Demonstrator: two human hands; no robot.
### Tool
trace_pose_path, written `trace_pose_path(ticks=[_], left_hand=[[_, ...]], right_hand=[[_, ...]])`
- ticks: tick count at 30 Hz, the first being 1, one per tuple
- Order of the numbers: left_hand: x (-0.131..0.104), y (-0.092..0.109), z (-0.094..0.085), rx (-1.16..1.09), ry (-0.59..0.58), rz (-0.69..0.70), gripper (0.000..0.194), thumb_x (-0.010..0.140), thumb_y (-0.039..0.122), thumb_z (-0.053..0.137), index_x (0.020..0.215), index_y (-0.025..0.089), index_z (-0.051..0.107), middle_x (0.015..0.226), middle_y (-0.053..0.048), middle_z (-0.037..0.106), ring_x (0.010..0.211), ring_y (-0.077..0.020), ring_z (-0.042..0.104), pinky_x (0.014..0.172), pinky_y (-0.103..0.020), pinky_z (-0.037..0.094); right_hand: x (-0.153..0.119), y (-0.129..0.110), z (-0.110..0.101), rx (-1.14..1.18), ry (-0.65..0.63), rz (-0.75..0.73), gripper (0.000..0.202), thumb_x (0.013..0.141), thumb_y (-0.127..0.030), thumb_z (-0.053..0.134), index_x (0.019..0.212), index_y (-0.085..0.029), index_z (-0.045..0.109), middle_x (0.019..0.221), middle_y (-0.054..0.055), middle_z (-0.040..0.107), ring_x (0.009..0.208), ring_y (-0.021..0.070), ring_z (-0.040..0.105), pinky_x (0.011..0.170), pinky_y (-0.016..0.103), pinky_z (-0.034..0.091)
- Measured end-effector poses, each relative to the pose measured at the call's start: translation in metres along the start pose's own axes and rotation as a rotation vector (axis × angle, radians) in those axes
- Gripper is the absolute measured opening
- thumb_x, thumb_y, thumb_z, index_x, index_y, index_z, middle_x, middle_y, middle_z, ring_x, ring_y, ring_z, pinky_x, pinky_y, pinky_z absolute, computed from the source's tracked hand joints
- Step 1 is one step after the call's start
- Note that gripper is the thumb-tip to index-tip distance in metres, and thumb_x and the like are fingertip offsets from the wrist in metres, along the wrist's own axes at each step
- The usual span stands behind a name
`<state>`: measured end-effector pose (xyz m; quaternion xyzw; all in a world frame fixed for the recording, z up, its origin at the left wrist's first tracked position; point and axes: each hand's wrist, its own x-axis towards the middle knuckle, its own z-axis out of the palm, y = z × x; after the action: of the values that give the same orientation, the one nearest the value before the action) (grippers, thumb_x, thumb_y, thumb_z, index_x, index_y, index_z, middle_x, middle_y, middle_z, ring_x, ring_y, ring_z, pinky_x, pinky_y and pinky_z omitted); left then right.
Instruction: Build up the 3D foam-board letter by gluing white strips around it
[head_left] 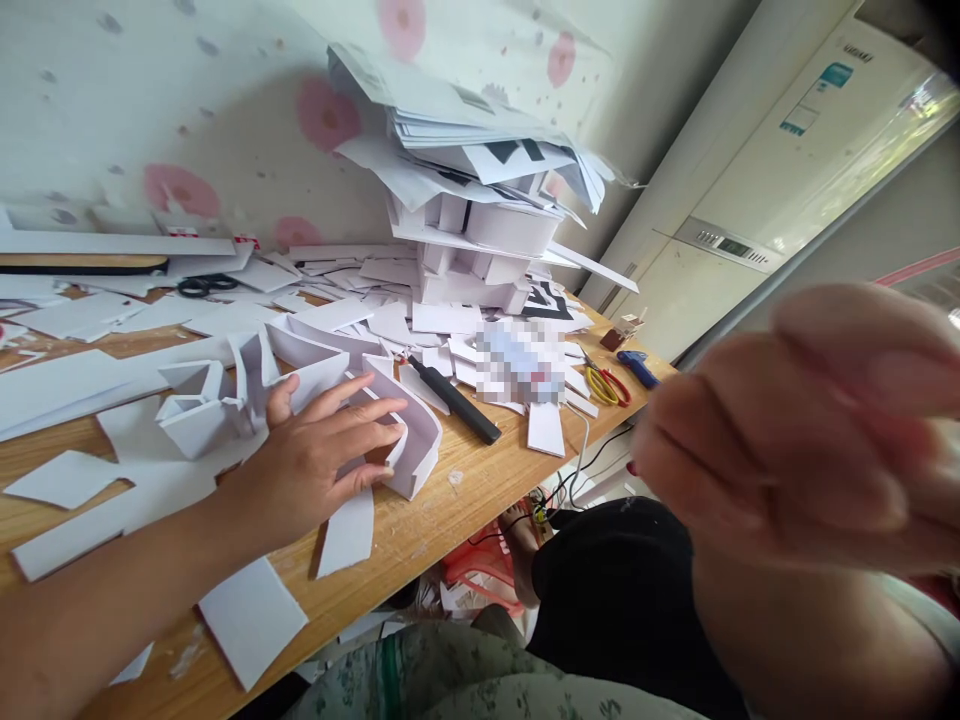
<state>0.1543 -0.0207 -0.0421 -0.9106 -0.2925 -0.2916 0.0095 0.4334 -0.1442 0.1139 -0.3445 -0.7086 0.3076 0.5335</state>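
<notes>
My left hand [311,455] rests with its fingers spread over a white foam-board model [420,440], which has curved upright walls and small angular compartments at its left end. Its fingertips touch the tops of the walls near the model's right end. Close to the camera, my right hand [795,430] is raised, blurred, with its fingers curled shut. Whatever is inside those fingers, if anything, is hidden. A black pen-shaped tool [457,400] lies on the wooden table [420,530] just right of the model.
Flat white offcuts [255,620] lie about the table. Behind stands a tiered white model [480,260] under stacked paper sheets [480,130]. Black scissors [206,285] lie at the back left; yellow-and-red pliers [607,385] and a blue tool [637,368] sit near the right edge, above hanging cables.
</notes>
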Motion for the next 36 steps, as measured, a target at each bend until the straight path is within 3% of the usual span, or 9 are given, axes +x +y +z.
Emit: trace_pose_path(ticks=[2, 5, 8, 11, 16, 22, 25, 28, 36], left_hand=[[0.000, 0.000, 0.000, 0.005, -0.013, -0.001, 0.013, 0.094, 0.038, 0.050, 0.103, 0.034, 0.059, 0.131, 0.003, 0.063, 0.136, -0.0289, 0.042, 0.113, -0.058, -0.004], [0.001, 0.003, -0.002, 0.008, -0.035, -0.031, 0.013, 0.092, 0.038, 0.053, 0.101, 0.033, 0.062, 0.132, 0.002, 0.062, 0.135, -0.0312, 0.043, 0.112, -0.060, 0.000], [0.002, 0.007, -0.003, -0.006, -0.047, -0.061, 0.015, 0.090, 0.035, 0.055, 0.102, 0.033, 0.064, 0.128, 0.001, 0.065, 0.134, -0.0326, 0.042, 0.112, -0.062, 0.007], [0.003, 0.009, -0.005, -0.014, -0.065, -0.069, 0.017, 0.093, 0.032, 0.049, 0.102, 0.031, 0.063, 0.131, 0.003, 0.062, 0.136, -0.0325, 0.040, 0.112, -0.064, 0.001], [0.002, 0.007, -0.005, -0.055, -0.084, -0.040, 0.012, 0.093, 0.032, 0.051, 0.102, 0.030, 0.059, 0.136, 0.003, 0.059, 0.138, -0.0334, 0.036, 0.109, -0.067, -0.007], [0.002, 0.005, -0.005, -0.075, -0.052, -0.015, 0.013, 0.092, 0.031, 0.056, 0.105, 0.030, 0.059, 0.133, 0.000, 0.061, 0.137, -0.0343, 0.039, 0.109, -0.066, -0.005], [0.002, 0.008, -0.006, -0.068, -0.040, -0.015, 0.010, 0.093, 0.027, 0.055, 0.102, 0.029, 0.059, 0.132, 0.000, 0.062, 0.137, -0.0327, 0.039, 0.109, -0.065, -0.003], [0.003, 0.010, -0.006, -0.063, -0.038, -0.020, 0.012, 0.092, 0.024, 0.056, 0.103, 0.029, 0.059, 0.132, 0.000, 0.062, 0.136, -0.0329, 0.040, 0.109, -0.066, -0.002], [0.004, 0.010, -0.007, -0.104, -0.074, -0.033, 0.010, 0.089, 0.023, 0.061, 0.098, 0.026, 0.060, 0.134, -0.001, 0.061, 0.138, -0.0350, 0.037, 0.107, -0.070, -0.002]], right_hand=[[0.026, 0.003, 0.028, 0.473, -0.119, 0.092, 0.029, 0.096, -0.043, 0.046, 0.073, -0.027, 0.042, 0.047, -0.008, 0.032, 0.038, 0.0089, 0.028, 0.032, 0.014, 0.031], [0.053, 0.012, 0.064, 0.762, -0.291, 0.209, 0.014, 0.084, -0.019, 0.054, 0.073, -0.024, 0.047, 0.053, -0.008, 0.037, 0.048, 0.0072, 0.033, 0.042, 0.014, 0.035], [0.076, 0.022, 0.090, 0.769, -0.373, 0.212, 0.019, 0.087, -0.007, 0.039, 0.076, -0.021, 0.048, 0.058, -0.008, 0.039, 0.050, 0.0050, 0.038, 0.047, 0.013, 0.034], [0.098, 0.034, 0.101, 0.687, -0.301, 0.219, 0.030, 0.091, -0.002, 0.026, 0.076, -0.020, 0.044, 0.057, -0.009, 0.036, 0.050, 0.0028, 0.037, 0.050, 0.011, 0.035], [0.101, 0.068, 0.081, 0.642, -0.234, 0.155, 0.015, 0.087, -0.009, 0.045, 0.077, -0.020, 0.048, 0.057, -0.008, 0.045, 0.051, 0.0058, 0.043, 0.057, 0.021, 0.048], [0.033, 0.101, 0.046, 0.018, -0.359, 0.069, 0.006, 0.083, -0.012, 0.062, 0.085, -0.017, 0.060, 0.075, 0.001, 0.060, 0.068, 0.0111, 0.057, 0.063, 0.025, 0.050], [0.008, 0.112, 0.045, -0.456, -0.514, -0.257, 0.022, 0.085, -0.009, 0.058, 0.106, -0.015, 0.063, 0.098, 0.009, 0.061, 0.087, 0.0172, 0.057, 0.075, 0.033, 0.051], [0.004, 0.122, 0.052, -0.795, -0.532, -0.521, 0.029, 0.088, -0.006, 0.053, 0.113, -0.016, 0.064, 0.100, 0.011, 0.060, 0.085, 0.0189, 0.054, 0.072, 0.035, 0.049], [0.015, 0.130, 0.059, -0.709, -0.479, -0.625, 0.015, 0.089, -0.009, 0.055, 0.097, -0.016, 0.066, 0.089, 0.008, 0.062, 0.078, 0.0180, 0.051, 0.068, 0.033, 0.046]])
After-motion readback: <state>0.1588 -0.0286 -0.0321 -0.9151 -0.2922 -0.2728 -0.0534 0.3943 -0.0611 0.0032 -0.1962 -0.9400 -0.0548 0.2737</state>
